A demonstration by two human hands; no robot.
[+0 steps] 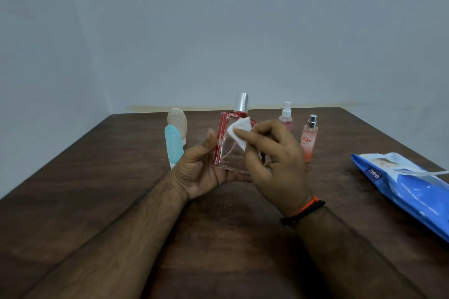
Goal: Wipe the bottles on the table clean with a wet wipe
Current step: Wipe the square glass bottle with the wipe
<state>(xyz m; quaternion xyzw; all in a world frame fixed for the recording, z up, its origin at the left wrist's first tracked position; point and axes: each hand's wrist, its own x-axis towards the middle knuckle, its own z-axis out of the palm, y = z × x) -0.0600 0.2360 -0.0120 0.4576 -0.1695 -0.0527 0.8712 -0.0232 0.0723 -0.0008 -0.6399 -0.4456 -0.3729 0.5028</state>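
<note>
From the head camera, the left hand (201, 172) grips a square glass perfume bottle (230, 148) at the centre of the picture, just above the brown wooden table (97, 177). The thumb lies up the bottle's left edge and the palm cups its base; the other fingers are hidden behind the glass. The bottle is upright, with red edges and a silver cap (241, 102) at its 12 o'clock.

The right hand (274, 162) covers the bottle's right half, fingers curled, pinching a folded white wipe (239, 132) against the upper front of the glass. A black and orange band (303, 210) circles that wrist.

At the bottle's 9 o'clock stand two soft squeeze bottles, cap down: a light blue one (173, 147) in front, touching or just beside the left thumb's base, and a clear one (177, 122) behind it. At 3 o'clock, past the right hand, stands a slim pink spray bottle (309, 139) with red lettering; a smaller pink spray bottle (286, 115) with a white nozzle stands behind it, toward 2 o'clock.

Well apart at 4 o'clock, a blue pack of wipes (408, 192) lies flat at the table's right edge.
</note>
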